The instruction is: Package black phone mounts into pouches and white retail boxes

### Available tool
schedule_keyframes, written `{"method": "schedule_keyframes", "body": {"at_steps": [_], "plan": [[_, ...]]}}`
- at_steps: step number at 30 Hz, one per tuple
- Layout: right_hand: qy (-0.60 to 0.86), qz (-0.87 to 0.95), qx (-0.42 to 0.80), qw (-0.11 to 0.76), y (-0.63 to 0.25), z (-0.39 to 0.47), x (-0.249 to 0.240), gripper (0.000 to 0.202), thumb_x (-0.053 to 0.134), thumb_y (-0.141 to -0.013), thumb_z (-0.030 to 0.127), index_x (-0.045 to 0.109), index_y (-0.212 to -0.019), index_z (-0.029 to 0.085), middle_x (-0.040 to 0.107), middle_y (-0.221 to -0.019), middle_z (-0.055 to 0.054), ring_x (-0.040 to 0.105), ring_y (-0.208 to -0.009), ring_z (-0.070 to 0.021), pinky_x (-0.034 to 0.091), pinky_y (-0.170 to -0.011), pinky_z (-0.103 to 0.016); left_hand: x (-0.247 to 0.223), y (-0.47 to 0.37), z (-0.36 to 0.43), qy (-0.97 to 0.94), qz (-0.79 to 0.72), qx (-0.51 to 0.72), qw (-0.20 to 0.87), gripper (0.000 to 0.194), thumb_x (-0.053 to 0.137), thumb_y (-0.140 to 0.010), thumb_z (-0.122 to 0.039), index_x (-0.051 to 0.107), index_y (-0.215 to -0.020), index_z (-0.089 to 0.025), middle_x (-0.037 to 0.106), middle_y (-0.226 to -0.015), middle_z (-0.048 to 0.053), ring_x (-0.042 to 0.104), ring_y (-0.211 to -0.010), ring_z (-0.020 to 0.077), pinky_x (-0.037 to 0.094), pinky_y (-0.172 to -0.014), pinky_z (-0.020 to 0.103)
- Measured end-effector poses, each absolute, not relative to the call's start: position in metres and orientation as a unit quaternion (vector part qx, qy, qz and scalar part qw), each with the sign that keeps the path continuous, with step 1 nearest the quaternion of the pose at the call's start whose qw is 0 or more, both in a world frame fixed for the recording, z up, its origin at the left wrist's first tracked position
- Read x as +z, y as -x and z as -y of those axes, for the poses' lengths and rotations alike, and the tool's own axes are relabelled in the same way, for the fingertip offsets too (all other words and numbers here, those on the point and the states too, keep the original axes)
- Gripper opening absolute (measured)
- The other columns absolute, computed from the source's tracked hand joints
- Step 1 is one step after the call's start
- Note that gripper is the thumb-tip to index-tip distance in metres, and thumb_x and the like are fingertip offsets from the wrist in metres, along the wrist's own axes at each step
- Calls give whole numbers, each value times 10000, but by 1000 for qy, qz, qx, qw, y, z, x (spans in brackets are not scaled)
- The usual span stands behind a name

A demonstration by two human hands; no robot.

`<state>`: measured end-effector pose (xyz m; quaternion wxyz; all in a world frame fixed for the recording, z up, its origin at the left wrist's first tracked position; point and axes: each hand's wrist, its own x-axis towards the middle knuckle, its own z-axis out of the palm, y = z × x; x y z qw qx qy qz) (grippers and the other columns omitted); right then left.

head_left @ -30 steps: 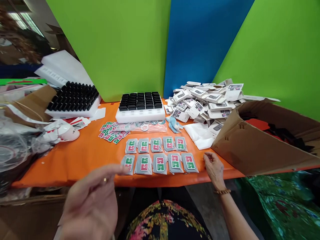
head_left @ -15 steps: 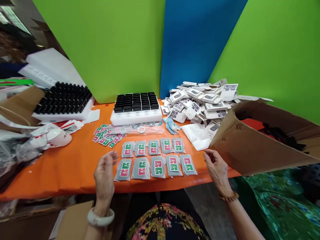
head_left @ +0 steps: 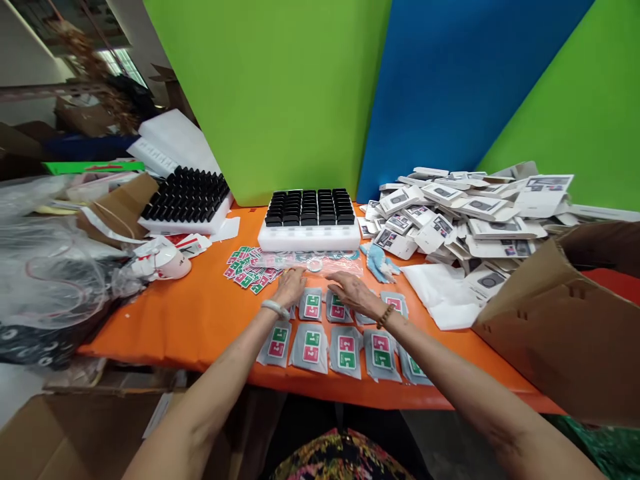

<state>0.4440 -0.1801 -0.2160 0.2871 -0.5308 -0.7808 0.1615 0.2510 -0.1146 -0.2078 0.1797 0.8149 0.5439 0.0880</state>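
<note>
Two rows of grey packets (head_left: 309, 347), each with a red and green label, lie on the orange table. My left hand (head_left: 291, 287), with a pale bangle at the wrist, reaches over the left end of the back row, beside a clear plastic bag (head_left: 340, 265). Over the back row's right part is my right hand (head_left: 353, 292), fingers spread and pointing left, a beaded bracelet on its wrist. Neither hand visibly holds anything. Behind the bag stands a white foam tray (head_left: 310, 237) of black pieces. Loose red and green labels (head_left: 245, 275) lie left of the bag.
A heap of white boxes (head_left: 445, 213), a light blue cloth (head_left: 379, 262) and white sheets (head_left: 440, 293) are on the right, near a large open carton (head_left: 550, 333). Another black-filled tray (head_left: 185, 200) and a white mouse-like object (head_left: 173, 263) are at left.
Both hands have moved forward and inward, from either side of the packets to above the back row. The view has shifted left, so the table things appear farther right.
</note>
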Motion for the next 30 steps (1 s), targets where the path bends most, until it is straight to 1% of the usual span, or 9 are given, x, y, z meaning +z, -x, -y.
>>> {"method": "schedule_keyframes", "body": {"at_steps": [2, 4, 8, 10, 12, 17, 22, 26, 30], "plan": [[513, 809, 118, 261, -430, 163, -231, 293, 395, -946, 237, 568, -1174, 174, 657, -1106, -123, 600, -1038, -237, 473, -905, -398, -213, -254, 107, -824, -539, 70, 162, 415, 377, -876, -123, 532, -1260, -148, 614, -1234, 147, 545, -1159, 267, 395, -968, 396], [523, 814, 78, 241, -423, 149, -243, 297, 360, -947, 205, 562, -1162, 179, 651, -1063, -115, 588, -1008, -235, 468, -891, -400, -215, -254, 99, -832, -531, 54, 150, 458, 352, -880, -100, 485, -1314, -162, 605, -1244, 139, 549, -1155, 260, 393, -963, 384], [573, 787, 49, 222, -424, 123, -257, 274, 320, -930, 151, 579, -1019, 159, 625, -970, -127, 562, -928, -242, 458, -838, -400, -212, -252, 79, -838, -530, 31, 129, 567, 316, -874, -57, 320, -1431, -163, 631, -1182, 144, 597, -1070, 248, 421, -900, 366], [595, 774, 43, 214, -426, 111, -261, 261, 317, -915, 125, 570, -976, 142, 615, -942, -140, 552, -888, -242, 451, -810, -388, -210, -251, 67, -839, -531, 20, 119, 553, 313, -865, -38, 368, -1400, -167, 649, -1126, 136, 611, -1030, 243, 429, -874, 354], [611, 763, 38, 205, -425, 99, -263, 247, 324, -898, 103, 559, -968, 128, 610, -938, -150, 542, -870, -240, 443, -799, -375, -210, -251, 56, -840, -532, 10, 106, 492, 321, -864, -39, 466, -1316, -170, 634, -1144, 140, 598, -1052, 247, 422, -888, 359], [629, 755, 29, 182, -418, 76, -265, 222, 345, -882, 98, 550, -955, 143, 599, -986, -142, 520, -878, -227, 430, -803, -344, -220, -255, 39, -842, -534, -8, 77, 323, 352, -911, -138, 583, -1136, -150, 599, -1167, 163, 563, -1097, 281, 407, -915, 408], [636, 755, 24, 157, -419, 61, -266, 199, 357, -886, 106, 550, -883, 153, 573, -946, -130, 496, -876, -223, 412, -821, -337, -229, -260, 36, -858, -509, -12, 66, 273, 388, -928, -190, 588, -1110, -154, 588, -1181, 141, 539, -1119, 273, 392, -948, 402], [631, 762, 24, 142, -422, 59, -266, 192, 371, -871, 81, 548, -916, 142, 565, -956, -123, 481, -855, -209, 404, -819, -320, -233, -260, 37, -864, -498, -8, 68, 266, 516, -883, -216, 558, -1136, -147, 554, -1235, 148, 502, -1163, 273, 373, -984, 399], [626, 769, 25, 131, -424, 61, -265, 209, 369, -865, 81, 555, -941, 137, 568, -962, -129, 483, -845, -213, 407, -801, -318, -235, -258, 33, -858, -507, 0, 80, 263, 546, -865, -227, 562, -1111, -135, 561, -1218, 160, 501, -1163, 288, 373, -988, 414]]}}
